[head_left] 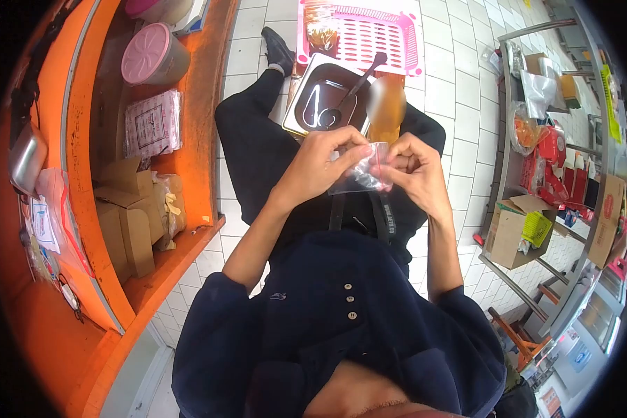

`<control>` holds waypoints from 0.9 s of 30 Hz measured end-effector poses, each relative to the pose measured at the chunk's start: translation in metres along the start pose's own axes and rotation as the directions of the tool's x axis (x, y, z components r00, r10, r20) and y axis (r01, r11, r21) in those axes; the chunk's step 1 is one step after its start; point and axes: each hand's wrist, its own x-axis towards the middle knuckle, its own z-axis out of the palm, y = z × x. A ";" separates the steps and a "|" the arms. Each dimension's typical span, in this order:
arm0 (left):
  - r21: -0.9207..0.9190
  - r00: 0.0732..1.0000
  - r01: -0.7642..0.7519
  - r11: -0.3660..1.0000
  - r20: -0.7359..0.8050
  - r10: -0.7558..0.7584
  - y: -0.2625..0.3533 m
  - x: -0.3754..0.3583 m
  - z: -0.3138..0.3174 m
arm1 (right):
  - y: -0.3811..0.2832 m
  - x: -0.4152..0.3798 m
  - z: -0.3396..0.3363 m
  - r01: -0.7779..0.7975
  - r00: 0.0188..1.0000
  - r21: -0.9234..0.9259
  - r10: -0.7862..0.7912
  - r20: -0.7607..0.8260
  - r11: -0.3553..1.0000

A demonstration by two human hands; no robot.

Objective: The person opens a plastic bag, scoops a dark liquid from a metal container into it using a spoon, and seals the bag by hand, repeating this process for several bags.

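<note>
Between my two hands is a small see-through zip bag (360,182) with a red line near its edge. My left hand (317,171) pinches it at the top with thumb and fingers. On the other side, my right hand (419,174) grips the bag with curled fingers. Just beyond them a rectangular metal pan (295,115) contains dark liquid, and a dark ladle (359,87) rests in it with its handle over the far rim. An amber-brown object (391,122), partly blurred, stands right of the pan; its kind I cannot make out.
A pink plastic basket (411,42) with a bag of amber contents (322,31) lies beyond the pan. Orange shelving (198,139) at left holds a pink-lidded tub (155,56) and cardboard boxes (129,223). Right, a metal rack carries an open carton (512,237).
</note>
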 end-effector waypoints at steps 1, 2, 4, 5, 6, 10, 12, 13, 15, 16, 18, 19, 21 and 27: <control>0.000 1.000 0.000 1.000 0.001 0.000 0.006 -0.003 0.001 | -0.003 0.000 -0.001 0.000 1.000 0.000 0.000 -0.001 1.000; 0.008 1.000 0.000 1.000 -0.025 0.000 0.011 -0.006 0.001 | -0.005 0.000 -0.003 0.027 0.996 -0.113 -0.017 0.083 0.993; 0.016 0.999 -0.001 1.000 -0.048 0.001 0.007 -0.006 0.001 | -0.005 0.002 -0.005 0.031 0.985 -0.277 0.017 0.170 0.960; 0.272 0.967 -0.232 0.934 -0.042 0.253 -0.005 -0.005 -0.001 | -0.006 0.002 -0.004 0.030 0.985 -0.278 0.018 0.170 0.960; 0.505 0.877 -0.425 0.751 0.024 0.480 -0.006 -0.005 -0.003 | -0.007 0.003 -0.003 0.054 0.988 -0.380 0.006 0.154 0.923; 0.568 0.860 -0.440 0.696 0.042 0.509 -0.001 -0.016 -0.002 | -0.013 0.009 0.011 0.107 0.992 -0.593 -0.050 0.113 0.798; 0.654 0.878 -0.350 0.671 -0.021 0.479 -0.011 -0.018 -0.002 | -0.010 0.014 0.020 0.175 0.984 -0.626 -0.120 0.130 0.760; 0.654 0.877 -0.348 0.671 -0.024 0.479 -0.011 -0.020 -0.004 | -0.008 0.016 0.022 0.238 0.971 -0.655 -0.189 0.146 0.717; 0.592 0.883 -0.295 0.750 -0.130 0.450 -0.012 -0.025 -0.013 | -0.002 0.034 0.019 0.352 0.930 -0.670 -0.323 0.174 0.654; 0.593 0.882 -0.292 0.750 -0.135 0.451 -0.013 -0.029 -0.020 | 0.000 0.047 0.017 0.456 0.870 -0.679 -0.449 0.203 0.576; 0.539 0.865 -0.214 0.815 -0.282 0.414 -0.016 -0.040 -0.039 | 0.004 0.082 0.009 0.469 0.835 -0.802 -0.482 0.266 0.369; 0.356 0.887 -0.161 0.921 -0.356 0.293 -0.026 -0.047 -0.047 | 0.006 0.101 0.004 0.452 0.799 -0.881 -0.503 0.330 0.140; 0.113 0.853 -0.192 0.975 -0.472 0.222 -0.062 -0.055 -0.065 | 0.015 0.131 -0.003 0.435 0.799 -0.899 -0.440 0.409 -0.046; -0.475 0.823 -0.315 0.821 -0.568 -0.013 -0.103 -0.057 -0.072 | 0.013 0.167 -0.005 0.421 0.816 -0.688 -0.085 0.572 -0.591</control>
